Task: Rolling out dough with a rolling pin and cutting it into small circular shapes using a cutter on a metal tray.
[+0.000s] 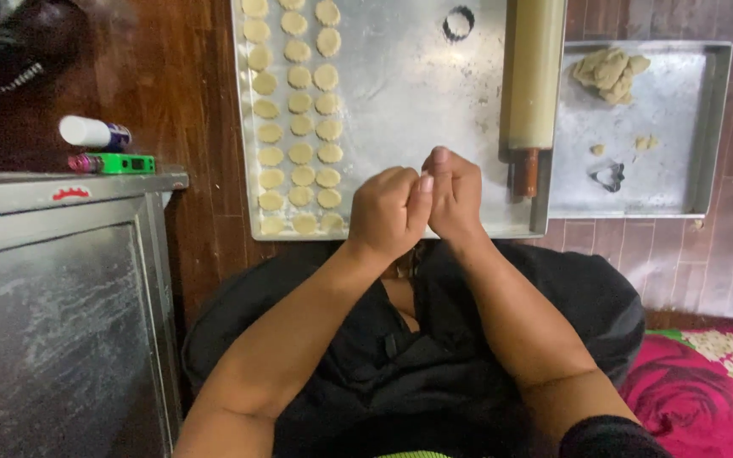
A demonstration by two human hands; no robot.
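Together, the left hand (386,212) and right hand (454,193) press knuckle to knuckle above the flat metal baking tray (409,102), fingers clenched, any contents hidden.

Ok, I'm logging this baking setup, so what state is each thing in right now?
left hand: closed, fingers curled, pressed against the right hand; anything held is hidden
right hand: closed likewise
dough rounds: cut, laid in three rows
large tray: right part bare
rolling pin: lying idle on the tray
round cutter: lying unused
leftover dough: lumped in the smaller tray
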